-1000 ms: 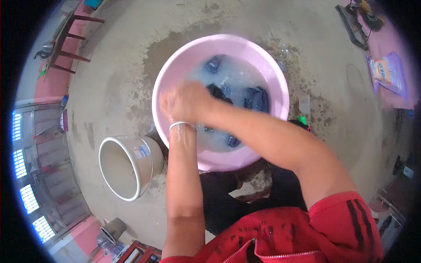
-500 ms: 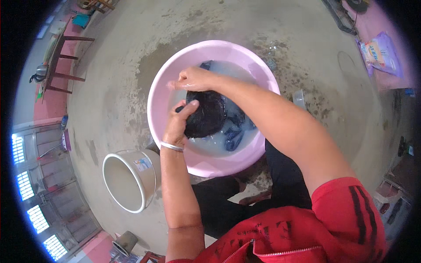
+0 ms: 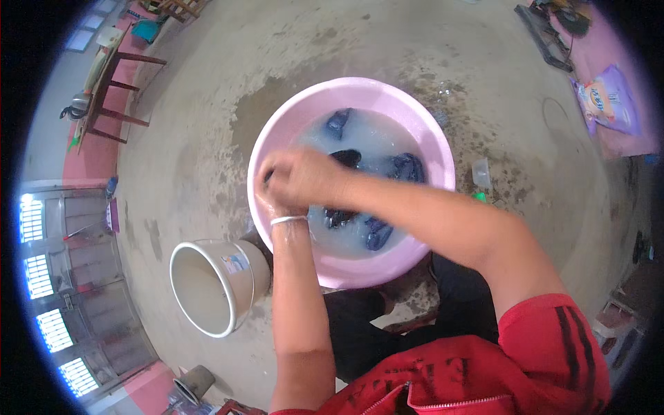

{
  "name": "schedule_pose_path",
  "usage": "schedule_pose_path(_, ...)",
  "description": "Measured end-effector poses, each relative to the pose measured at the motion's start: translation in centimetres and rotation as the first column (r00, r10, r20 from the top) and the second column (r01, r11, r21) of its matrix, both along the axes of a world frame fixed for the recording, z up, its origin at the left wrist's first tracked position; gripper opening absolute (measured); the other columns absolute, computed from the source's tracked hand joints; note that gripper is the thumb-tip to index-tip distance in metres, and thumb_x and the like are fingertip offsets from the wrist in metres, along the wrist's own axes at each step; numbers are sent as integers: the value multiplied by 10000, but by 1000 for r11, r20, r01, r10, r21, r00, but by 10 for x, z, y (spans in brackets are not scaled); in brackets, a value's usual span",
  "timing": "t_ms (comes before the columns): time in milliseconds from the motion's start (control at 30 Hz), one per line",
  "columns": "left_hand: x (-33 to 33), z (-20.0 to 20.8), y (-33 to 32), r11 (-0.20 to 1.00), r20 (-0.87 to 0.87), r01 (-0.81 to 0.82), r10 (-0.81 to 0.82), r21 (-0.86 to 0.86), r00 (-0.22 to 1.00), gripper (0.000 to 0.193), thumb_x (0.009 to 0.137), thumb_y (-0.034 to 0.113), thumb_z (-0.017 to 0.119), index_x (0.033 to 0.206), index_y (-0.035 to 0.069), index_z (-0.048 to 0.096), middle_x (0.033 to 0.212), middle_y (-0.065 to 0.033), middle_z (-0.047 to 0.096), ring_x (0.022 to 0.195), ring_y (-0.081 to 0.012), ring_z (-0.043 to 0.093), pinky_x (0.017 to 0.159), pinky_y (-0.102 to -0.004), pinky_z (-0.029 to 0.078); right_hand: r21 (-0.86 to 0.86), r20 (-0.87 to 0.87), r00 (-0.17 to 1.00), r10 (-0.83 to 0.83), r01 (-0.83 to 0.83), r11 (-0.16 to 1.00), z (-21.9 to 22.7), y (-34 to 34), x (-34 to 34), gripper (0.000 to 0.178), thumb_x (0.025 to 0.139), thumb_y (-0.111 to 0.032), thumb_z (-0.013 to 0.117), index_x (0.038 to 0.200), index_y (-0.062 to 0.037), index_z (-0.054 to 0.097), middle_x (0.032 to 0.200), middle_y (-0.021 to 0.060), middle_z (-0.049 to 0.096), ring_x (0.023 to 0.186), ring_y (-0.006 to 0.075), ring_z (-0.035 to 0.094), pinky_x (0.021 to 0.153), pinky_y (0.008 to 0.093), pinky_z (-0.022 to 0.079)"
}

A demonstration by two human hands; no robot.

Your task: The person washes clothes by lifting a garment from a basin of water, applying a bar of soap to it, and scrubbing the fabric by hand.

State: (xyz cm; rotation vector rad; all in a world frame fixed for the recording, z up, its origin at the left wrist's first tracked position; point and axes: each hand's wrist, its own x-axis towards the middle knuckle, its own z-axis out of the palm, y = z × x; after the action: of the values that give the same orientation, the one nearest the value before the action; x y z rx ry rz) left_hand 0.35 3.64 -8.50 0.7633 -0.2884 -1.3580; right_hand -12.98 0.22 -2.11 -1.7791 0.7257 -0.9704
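A round pink basin (image 3: pixel 351 279) holds cloudy water with wet cloth in it. Black cloth (image 3: pixel 340 216) hangs into the water beside my hands, partly hidden by my right forearm. My left hand (image 3: pixel 265 195), below a silver bangle, is closed at the basin's left side, and a dark bit of the cloth shows at its fingers. Over it lies my right hand (image 3: pixel 304 178), curled but smeared by motion, so its grip is unclear. Dark blue cloth (image 3: pixel 337 123) floats near the far rim, and more blue cloth (image 3: pixel 408 168) lies at the right.
A pale bucket (image 3: pixel 243 277) leans on its side left of the basin. A clear plastic tub (image 3: pixel 481 173) sits to the right on wet concrete. Far right is a purple bag (image 3: pixel 609 100); a wooden bench (image 3: pixel 104 90) stands far left.
My right hand has come down and nearer, over my left hand. The black cloth has dropped lower into the water, with less of it showing. The view has shifted slightly.
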Motion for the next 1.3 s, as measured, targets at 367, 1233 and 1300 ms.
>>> schedule_pose_path(367, -46, 20, 9, 988, 8, 43, -42, -147, 999, 332, 863, 351, 480, 1011, 71, 579, 972, -89, 593, 920, -206, 594, 781, -348, 499, -433, 31, 960, -280, 265, 861, -16, 21, 12, 195, 775, -326, 584, 736, -153, 665, 718, 122, 645, 713, 330, 634, 691, 427, 504)
schedule_pose_path(1233, -8, 63, 4, 948, 113, -3, -35, 318, 993, 154, 809, 222, 568, 787, 70, 572, 791, -101, 635, 746, -259, 629, 741, -395, 529, 553, -126, 886, 447, -311, 773, -51, -59, -59, 292, 779, -147, 558, 1013, -2, 656, 835, 43, 658, 792, 103, 574, 754, 282, 462)
schedule_pose_path(1300, -10, 63, 7, 956, 82, 76, -103, 284, 991, 156, 813, 225, 579, 795, 70, 576, 786, -104, 633, 741, -259, 626, 743, -392, 527, 543, 32, 907, 420, -368, 754, -58, -57, -51, 304, 788, -133, 549, 1047, -9, 649, 869, 43, 657, 824, 96, 567, 778, 272, 454)
